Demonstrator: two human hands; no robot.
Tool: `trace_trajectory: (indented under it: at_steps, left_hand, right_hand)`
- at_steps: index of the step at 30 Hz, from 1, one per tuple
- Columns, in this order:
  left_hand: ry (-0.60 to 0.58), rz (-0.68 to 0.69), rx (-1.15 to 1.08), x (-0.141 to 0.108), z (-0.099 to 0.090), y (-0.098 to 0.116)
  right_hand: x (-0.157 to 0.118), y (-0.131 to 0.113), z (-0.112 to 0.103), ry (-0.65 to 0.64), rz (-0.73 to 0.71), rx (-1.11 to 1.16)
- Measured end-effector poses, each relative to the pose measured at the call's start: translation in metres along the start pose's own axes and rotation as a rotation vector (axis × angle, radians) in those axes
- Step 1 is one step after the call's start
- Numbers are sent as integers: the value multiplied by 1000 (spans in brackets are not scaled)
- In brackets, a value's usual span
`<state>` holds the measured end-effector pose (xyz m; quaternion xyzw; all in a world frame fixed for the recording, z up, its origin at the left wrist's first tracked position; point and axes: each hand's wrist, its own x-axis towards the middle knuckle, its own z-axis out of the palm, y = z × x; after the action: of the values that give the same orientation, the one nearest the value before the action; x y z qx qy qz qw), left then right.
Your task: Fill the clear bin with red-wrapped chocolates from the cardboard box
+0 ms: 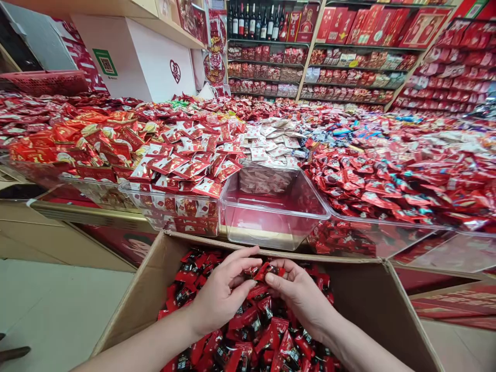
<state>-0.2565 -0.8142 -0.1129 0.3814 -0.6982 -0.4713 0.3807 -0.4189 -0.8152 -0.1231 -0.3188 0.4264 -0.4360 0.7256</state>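
Above an open cardboard box (129,294), my right hand (296,284) pinches a small red-and-black wrapped candy (266,269) between thumb and fingers. My left hand (222,289) meets it from the other side, its thumb and curled fingers around the near end of the wrapper while the index finger stretches out above. The tips of the left fingers partly cover what lies between them. Beneath both hands, the box holds many red-and-black wrapped candies (248,323). Just behind the box stands a clear plastic bin (271,227) with bare walls and a reddish floor.
Clear bins heaped with red-and-white packets (186,160), white packets (273,139) and red packets (360,186) line the counter. A white box-like column (158,57) rises at the left. Shelves with wine bottles (253,23) and red gift boxes (368,26) stand behind.
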Motion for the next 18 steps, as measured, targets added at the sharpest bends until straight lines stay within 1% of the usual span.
trace_trajectory:
  at_steps: [3, 5, 8, 10, 11, 13, 15, 18]
  left_hand:
    - [65, 40, 2, 2, -1, 2]
    - [104, 20, 8, 3, -1, 2]
    - [109, -98, -11, 5, -2, 2]
    - [85, -174, -93, 6, -3, 3]
    - [71, -209, -156, 6, -3, 4]
    - [81, -280, -290, 7, -4, 7]
    - [124, -336, -366, 7, -4, 11]
    - [153, -350, -383, 7, -5, 16]
  right_hand:
    - [2, 0, -3, 21, -4, -64]
    - [2, -1, -2, 3, -25, -88]
    - [-2, -3, 2, -98, -68, -120]
    - [-5, -4, 5, -171, -71, -102]
    - [-6, -4, 6, -183, -64, -72]
    - [-8, -5, 7, -158, -51, -7]
    - [-8, -6, 8, -122, -47, 15]
    - [-10, -12, 9, -103, -70, -109]
